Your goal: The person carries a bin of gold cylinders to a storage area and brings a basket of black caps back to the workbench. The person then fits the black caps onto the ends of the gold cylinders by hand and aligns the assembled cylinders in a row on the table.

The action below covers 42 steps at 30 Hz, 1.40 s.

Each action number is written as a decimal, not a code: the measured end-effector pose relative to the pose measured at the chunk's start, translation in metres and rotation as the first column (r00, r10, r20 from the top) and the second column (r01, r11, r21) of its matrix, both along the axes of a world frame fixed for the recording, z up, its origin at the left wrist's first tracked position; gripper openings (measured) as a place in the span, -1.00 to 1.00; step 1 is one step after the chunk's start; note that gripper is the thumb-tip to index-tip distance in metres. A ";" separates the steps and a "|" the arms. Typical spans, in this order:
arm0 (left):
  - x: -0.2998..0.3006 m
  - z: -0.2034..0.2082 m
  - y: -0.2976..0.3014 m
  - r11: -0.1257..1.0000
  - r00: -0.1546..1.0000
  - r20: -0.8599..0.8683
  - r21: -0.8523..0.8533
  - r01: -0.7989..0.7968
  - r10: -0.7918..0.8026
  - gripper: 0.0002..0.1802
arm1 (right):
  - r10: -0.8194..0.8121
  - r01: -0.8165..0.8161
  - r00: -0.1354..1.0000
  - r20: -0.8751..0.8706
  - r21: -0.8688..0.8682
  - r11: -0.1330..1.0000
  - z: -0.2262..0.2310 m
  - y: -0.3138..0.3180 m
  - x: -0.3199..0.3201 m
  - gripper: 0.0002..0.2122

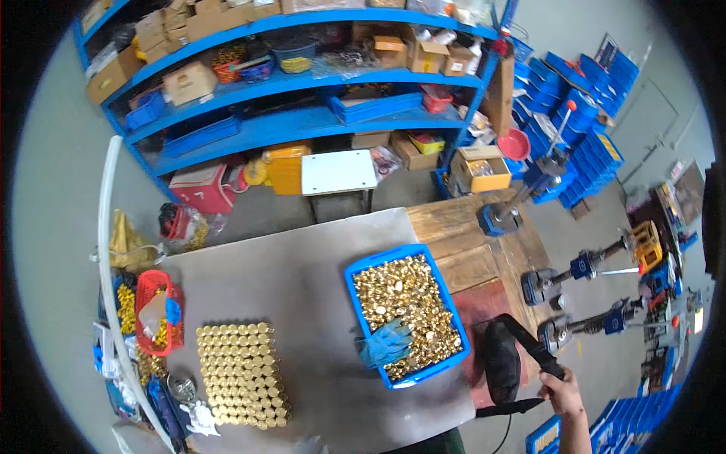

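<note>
black tool (505, 362) gripped at its handle by right hand (560, 388); left hand out of view.

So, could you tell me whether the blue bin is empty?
No, the blue bin is full of small gold caps, with a blue glove on top.

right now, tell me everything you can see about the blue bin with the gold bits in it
The blue bin is a shallow, rectangular tray that looks like plastic, sitting flat and slightly askew on the grey table top, its right side near the wooden bench. It is filled nearly to the rim with small shiny gold-coloured round pieces. A crumpled blue-green glove lies on the pieces at the near left corner, draped over the rim. Neither hand touches it; the right hand grips a black handle beside it.
</note>
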<state>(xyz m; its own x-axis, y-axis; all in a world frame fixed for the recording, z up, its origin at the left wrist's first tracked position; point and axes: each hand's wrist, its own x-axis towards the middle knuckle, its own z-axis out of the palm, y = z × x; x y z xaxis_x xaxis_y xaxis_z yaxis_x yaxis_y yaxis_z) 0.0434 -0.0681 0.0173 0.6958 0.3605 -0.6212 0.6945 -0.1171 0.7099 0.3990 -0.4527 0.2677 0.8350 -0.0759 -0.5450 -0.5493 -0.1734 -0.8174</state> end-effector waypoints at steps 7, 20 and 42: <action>0.152 0.151 -0.125 0.920 0.757 0.593 -0.067 0.387 -0.275 -0.78 | 0.072 -0.059 0.987 0.141 -0.091 0.994 0.101 0.001 -0.024 -0.82; 0.395 0.335 -0.283 0.555 0.399 0.466 0.820 0.142 -0.790 -0.66 | 0.655 -0.948 -0.057 0.754 0.166 -0.273 0.221 0.063 -0.122 -0.73; 0.255 0.162 -0.253 0.786 0.788 -0.150 0.087 0.612 -0.597 -0.57 | 0.646 -0.479 0.717 0.264 0.859 0.181 -0.061 0.023 0.009 -0.74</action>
